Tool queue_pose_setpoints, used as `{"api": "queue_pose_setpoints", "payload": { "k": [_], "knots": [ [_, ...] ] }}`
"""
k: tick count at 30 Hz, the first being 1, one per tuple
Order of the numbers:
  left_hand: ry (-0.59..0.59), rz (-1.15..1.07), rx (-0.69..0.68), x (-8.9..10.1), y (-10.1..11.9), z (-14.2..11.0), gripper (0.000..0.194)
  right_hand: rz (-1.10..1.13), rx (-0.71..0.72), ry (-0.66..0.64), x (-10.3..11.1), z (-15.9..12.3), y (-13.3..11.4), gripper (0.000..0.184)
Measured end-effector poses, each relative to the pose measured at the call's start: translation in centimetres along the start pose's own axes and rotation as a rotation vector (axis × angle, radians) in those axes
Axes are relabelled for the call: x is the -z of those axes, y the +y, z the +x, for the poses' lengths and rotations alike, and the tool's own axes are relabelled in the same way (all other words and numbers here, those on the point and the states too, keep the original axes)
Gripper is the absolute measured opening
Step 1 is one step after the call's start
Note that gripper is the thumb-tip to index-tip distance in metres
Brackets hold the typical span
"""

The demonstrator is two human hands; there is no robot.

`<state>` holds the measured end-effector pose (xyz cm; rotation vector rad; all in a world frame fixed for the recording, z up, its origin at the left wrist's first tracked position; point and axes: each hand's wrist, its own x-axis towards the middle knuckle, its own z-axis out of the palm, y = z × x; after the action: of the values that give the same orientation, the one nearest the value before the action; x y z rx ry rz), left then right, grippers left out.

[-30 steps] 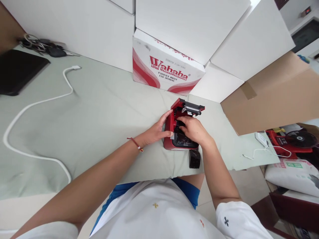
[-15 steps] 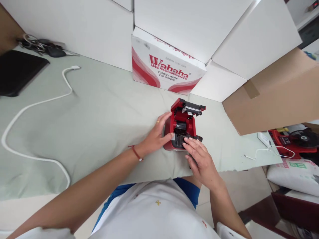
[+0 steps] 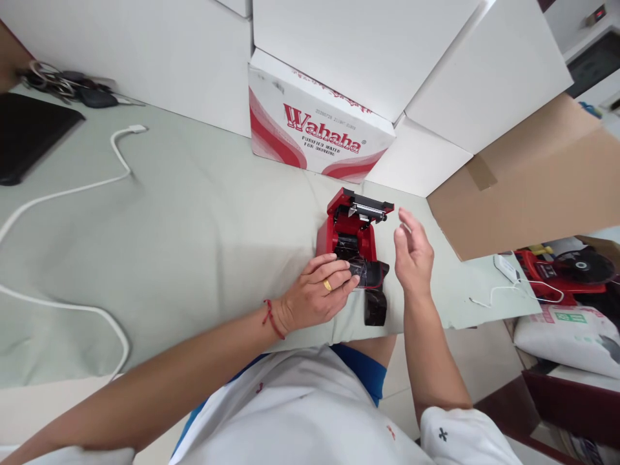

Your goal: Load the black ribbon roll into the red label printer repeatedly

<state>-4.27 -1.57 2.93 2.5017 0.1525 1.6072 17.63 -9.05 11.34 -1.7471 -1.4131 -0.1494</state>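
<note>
A small red printer-like machine [image 3: 323,237] stands on the cloth-covered table with its lid [image 3: 361,201] raised. Inside it shows a dark roll [image 3: 347,243]. Glossy black film [image 3: 375,303] runs out over the front and hangs down at the right. My left hand [image 3: 322,287] lies across the machine's front edge, fingers stretched out and pressing on the film. My right hand [image 3: 414,255] is lifted just right of the raised lid, apart from the machine, holding nothing, with its fingers apart.
Behind the machine a Wahaha carton [image 3: 322,132] leans against white boxes [image 3: 368,51]. A cardboard box [image 3: 527,187] bounds the right side. On the left lie a white cable [image 3: 68,188], keys [image 3: 72,84] and a black flat object [image 3: 33,139]. A white adapter [image 3: 506,267] is at far right.
My right hand has left the machine's front and risen to the lid's right side. My left hand has slid from the left wall onto the front. More black film now shows hanging out.
</note>
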Motion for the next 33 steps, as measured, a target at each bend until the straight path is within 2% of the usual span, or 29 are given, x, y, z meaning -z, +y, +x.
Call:
{"api": "queue_pose_setpoints", "payload": {
  "k": [3,6,11,14,17,19,22,25,28,33],
  "knots": [
    [0.014,0.025,-0.018,0.3,0.0,0.2,0.028,-0.077,0.017,-0.031,-1.6,2.6,1.0,0.056],
    [0.015,0.036,-0.023,0.4,-0.1,0.2,0.026,-0.121,0.042,-0.114,-2.2,3.4,0.5,0.060],
    [0.006,0.051,-0.003,0.4,0.0,-0.1,0.028,-0.195,0.103,-0.136,-0.6,1.2,-1.6,0.041],
    [-0.002,0.047,0.024,0.4,0.0,-0.3,0.030,-0.266,0.154,-0.314,0.8,-0.9,-2.8,0.033],
    [-0.044,-0.009,0.043,0.4,-0.1,-0.3,0.033,-0.403,0.152,-0.491,1.8,-2.2,-4.1,0.037],
    [-0.052,-0.066,0.061,0.4,-0.3,-0.3,0.037,-0.504,0.141,-0.554,2.0,-2.4,-5.0,0.042],
    [-0.002,-0.125,0.125,0.4,-1.0,-0.4,0.047,-0.615,0.135,-0.606,2.0,-2.1,-5.9,0.048],
    [-0.014,-0.155,0.257,0.5,-1.9,-0.5,0.054,-0.662,0.155,-0.623,1.7,-2.0,-5.7,0.053],
    [-0.060,-0.230,0.371,0.7,-2.7,-0.4,0.053,-0.625,0.186,-0.609,1.4,-2.4,-4.9,0.054],
    [-0.066,-0.413,0.469,0.9,-3.5,-0.1,0.044,-0.457,0.139,-0.501,1.3,-3.0,-3.2,0.055]
  ]
}}
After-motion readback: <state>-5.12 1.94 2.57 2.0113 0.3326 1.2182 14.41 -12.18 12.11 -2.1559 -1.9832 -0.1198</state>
